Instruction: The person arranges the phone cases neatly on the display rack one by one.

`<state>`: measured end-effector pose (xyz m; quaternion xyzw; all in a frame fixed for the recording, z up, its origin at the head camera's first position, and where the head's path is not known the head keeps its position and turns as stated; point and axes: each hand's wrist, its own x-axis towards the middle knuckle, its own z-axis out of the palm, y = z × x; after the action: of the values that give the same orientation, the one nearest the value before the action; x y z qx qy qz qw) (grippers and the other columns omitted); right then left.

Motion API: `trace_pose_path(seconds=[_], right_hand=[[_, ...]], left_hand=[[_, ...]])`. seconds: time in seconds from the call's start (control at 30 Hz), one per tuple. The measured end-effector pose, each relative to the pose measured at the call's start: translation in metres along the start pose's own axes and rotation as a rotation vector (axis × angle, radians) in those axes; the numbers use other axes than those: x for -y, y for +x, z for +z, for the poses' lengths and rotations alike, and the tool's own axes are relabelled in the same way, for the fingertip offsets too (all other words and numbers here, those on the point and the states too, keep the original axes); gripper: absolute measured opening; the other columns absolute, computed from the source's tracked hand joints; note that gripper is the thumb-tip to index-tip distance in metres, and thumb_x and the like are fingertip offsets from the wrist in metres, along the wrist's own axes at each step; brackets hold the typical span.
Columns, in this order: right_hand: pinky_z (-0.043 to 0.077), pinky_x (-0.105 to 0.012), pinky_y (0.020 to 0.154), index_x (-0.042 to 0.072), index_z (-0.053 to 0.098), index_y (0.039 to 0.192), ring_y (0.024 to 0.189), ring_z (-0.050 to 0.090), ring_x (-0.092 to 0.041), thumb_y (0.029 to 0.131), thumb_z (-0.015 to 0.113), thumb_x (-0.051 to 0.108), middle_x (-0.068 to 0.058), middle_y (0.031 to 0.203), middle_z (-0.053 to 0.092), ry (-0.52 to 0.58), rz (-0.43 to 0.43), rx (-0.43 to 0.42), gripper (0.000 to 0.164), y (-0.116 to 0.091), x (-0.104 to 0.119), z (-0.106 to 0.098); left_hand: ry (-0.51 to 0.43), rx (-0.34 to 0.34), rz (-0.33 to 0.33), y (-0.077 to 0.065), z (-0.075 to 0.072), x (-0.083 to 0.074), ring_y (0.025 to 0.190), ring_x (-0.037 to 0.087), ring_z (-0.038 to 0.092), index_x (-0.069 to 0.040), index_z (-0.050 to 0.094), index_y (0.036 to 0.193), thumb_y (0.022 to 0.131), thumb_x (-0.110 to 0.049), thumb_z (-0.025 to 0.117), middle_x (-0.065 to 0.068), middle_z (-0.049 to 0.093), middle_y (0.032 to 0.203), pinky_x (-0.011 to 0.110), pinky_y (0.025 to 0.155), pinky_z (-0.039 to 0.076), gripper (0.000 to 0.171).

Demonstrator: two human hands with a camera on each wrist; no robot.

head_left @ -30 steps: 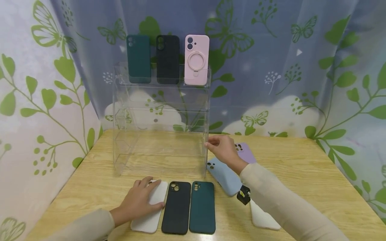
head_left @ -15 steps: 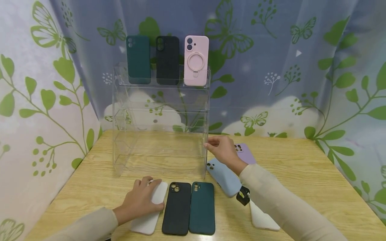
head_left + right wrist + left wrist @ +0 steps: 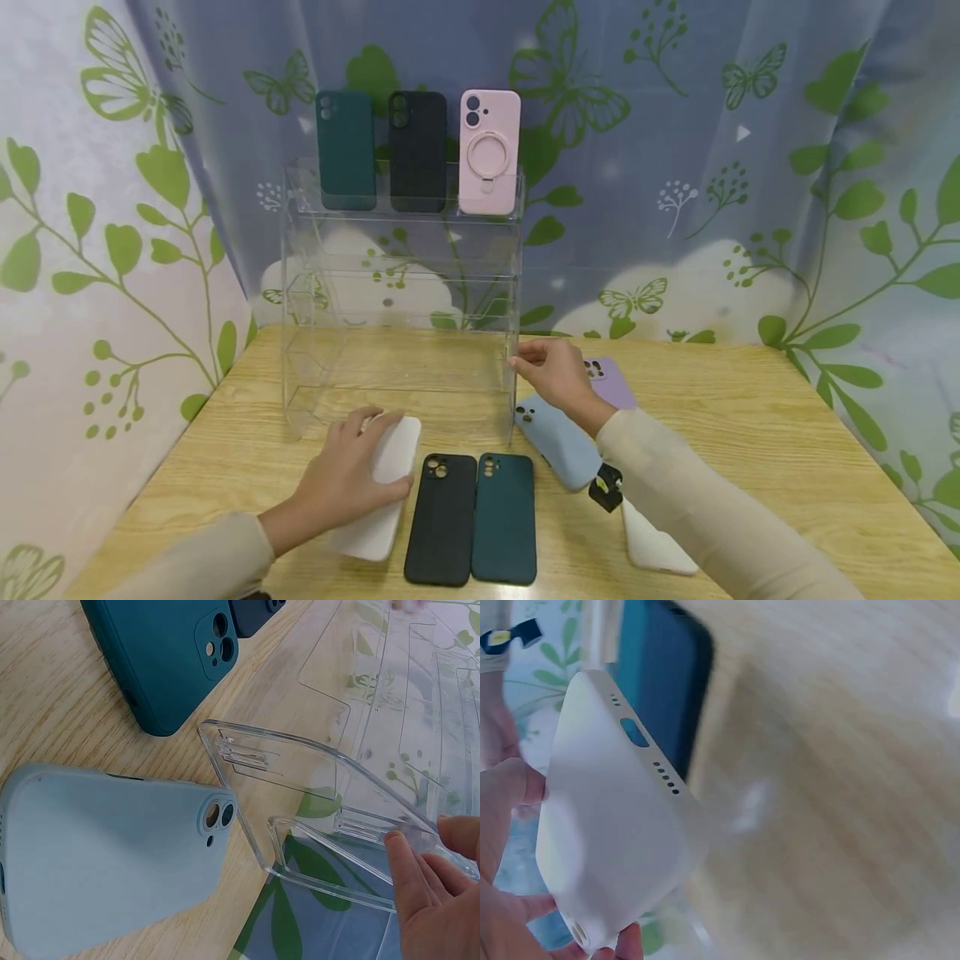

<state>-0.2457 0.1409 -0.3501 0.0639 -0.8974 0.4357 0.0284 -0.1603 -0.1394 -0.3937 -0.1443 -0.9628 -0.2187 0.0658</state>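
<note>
The left hand [image 3: 341,479] grips a white phone case [image 3: 396,454], the right hand [image 3: 557,375] pinches the clear display stand [image 3: 405,276], and I fear a jolt could topple its pink case [image 3: 489,155].

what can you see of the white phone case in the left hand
The white phone case looks matte, like silicone or plastic, with rounded corners. One end edge has an oblong port slot flanked by small holes. The left hand grips it, tilted, at least partly off the wooden table, beside a flat-lying black phone case.
</note>
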Motion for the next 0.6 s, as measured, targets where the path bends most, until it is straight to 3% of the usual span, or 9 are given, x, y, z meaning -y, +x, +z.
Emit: trace_pose_path(seconds=[0.17,0.33,0.6], right_hand=[[0.053,-0.041,0.084,0.004,0.066,0.12,0.106,0.063,-0.026,0.092,0.066,0.022,-0.012,0.115,0.068,0.002,-0.005,0.003,0.033,0.0,0.0,0.0],[0.053,-0.041,0.084,0.004,0.066,0.121,0.106,0.063,-0.027,0.093,0.066,0.022,-0.013,0.116,0.067,0.008,-0.002,0.006,0.034,0.0,0.0,-0.001],[0.053,-0.041,0.084,0.003,0.065,0.121,0.106,0.063,-0.027,0.093,0.066,0.022,-0.013,0.116,0.067,0.004,-0.007,0.005,0.034,-0.001,0.0,-0.001]], left_hand=[[-0.065,-0.084,0.059,0.006,-0.022,-0.009,0.099,0.034,0.049,-0.018,0.049,0.14,0.074,-0.037,0.076,0.016,0.045,0.136,0.03,0.052,0.047,0.073],[-0.104,-0.173,0.14,0.019,-0.048,-0.013,0.103,0.037,0.051,-0.016,0.047,0.141,0.075,-0.034,0.077,0.019,0.043,0.137,0.038,0.057,0.052,0.074],[-0.103,-0.325,0.212,0.047,-0.093,-0.017,0.109,0.043,0.047,-0.009,0.044,0.142,0.076,-0.029,0.078,0.023,0.037,0.142,0.051,0.061,0.054,0.076]])
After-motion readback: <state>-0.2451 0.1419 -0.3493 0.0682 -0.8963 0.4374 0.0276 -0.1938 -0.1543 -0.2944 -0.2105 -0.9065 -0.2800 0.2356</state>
